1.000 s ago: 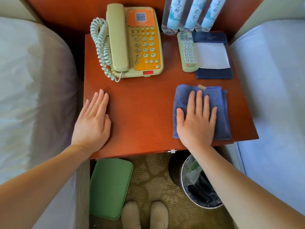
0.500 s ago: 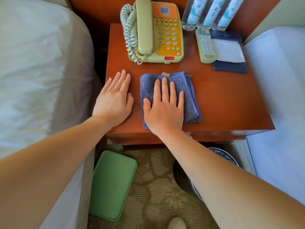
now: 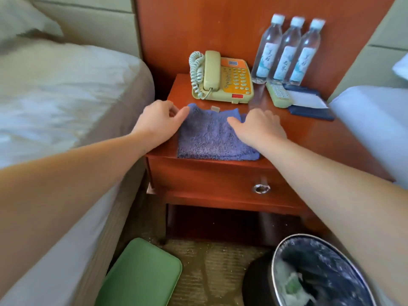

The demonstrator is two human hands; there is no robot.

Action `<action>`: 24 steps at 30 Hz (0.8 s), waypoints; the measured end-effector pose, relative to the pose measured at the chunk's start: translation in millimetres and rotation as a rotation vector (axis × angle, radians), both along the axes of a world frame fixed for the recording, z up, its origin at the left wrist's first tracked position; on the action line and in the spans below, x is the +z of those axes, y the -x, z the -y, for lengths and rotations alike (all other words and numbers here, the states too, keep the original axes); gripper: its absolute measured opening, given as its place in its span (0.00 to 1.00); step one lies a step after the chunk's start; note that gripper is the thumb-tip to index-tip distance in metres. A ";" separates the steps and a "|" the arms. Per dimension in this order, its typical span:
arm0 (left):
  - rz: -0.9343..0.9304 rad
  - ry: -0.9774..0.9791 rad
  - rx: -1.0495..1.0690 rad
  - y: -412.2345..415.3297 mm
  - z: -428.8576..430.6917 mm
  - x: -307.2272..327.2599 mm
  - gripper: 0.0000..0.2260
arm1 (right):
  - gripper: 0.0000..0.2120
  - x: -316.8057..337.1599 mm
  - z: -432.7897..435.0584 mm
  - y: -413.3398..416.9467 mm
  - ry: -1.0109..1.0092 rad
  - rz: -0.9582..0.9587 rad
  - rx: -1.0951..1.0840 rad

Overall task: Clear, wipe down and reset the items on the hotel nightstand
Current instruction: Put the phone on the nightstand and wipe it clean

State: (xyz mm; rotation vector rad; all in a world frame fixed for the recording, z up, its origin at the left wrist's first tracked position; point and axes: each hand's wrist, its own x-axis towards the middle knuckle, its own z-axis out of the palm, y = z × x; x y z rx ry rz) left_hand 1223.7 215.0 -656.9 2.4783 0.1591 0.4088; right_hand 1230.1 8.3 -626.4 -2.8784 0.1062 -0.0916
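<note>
Head view: the folded blue terry cloth (image 3: 212,140) is seen lying at the front left of the red-brown wooden nightstand counter (image 3: 313,140), its near edge at the counter's lip. Half a second earlier the right hand was pressed flat on it and the left hand was laid flat on the bare wood beside it; now both are brought to its far corners. The far left corner appears to be pinched between the thumb and curled fingers of the left hand (image 3: 157,122). The right hand (image 3: 261,127) is arched over the far right edge, thumb laid on the pile; its fingers are hidden, so a closed grip cannot be confirmed. The wiping stroke is judged finished, and the cloth is probably about to be lifted or refolded. The cream corded telephone with orange keypad (image 3: 223,80), three clear plastic water bottles (image 3: 287,54), pale green remote control (image 3: 278,94) and navy notepad holder (image 3: 309,106) are already ranged along the back. Dark characters are printed on the bottles' blue-and-white labels, but they are too blurred to be read.
</note>
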 end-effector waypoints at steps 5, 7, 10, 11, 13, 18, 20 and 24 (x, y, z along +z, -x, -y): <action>-0.243 -0.164 -0.038 6.6 17.6 5.5 0.23 | 0.25 -2.2 12.3 12.7 0.041 -0.037 0.088; -0.178 -0.052 -0.011 13.4 19.3 5.9 0.18 | 0.23 0.8 11.4 20.8 0.016 0.005 0.125; 0.011 0.183 0.006 26.7 17.5 5.9 0.06 | 0.19 1.1 10.1 28.7 -0.109 0.037 0.145; 0.018 0.251 -0.018 31.5 17.2 5.6 0.07 | 0.17 0.4 11.2 32.9 -0.221 0.019 0.142; -0.032 0.268 -0.047 39.8 17.0 5.2 0.07 | 0.14 0.3 14.2 41.3 -0.468 -0.041 0.143; -0.106 0.033 -0.028 65.1 25.5 13.6 0.09 | 0.12 -1.7 24.4 74.1 -0.841 -0.153 0.140; -0.124 0.100 -0.062 75.6 29.2 13.4 0.12 | 0.13 -5.6 28.4 85.1 -0.891 -0.144 0.167; -0.164 0.358 -0.180 103.5 35.7 7.2 0.07 | 0.10 -19.3 39.4 99.8 -1.021 -0.063 0.193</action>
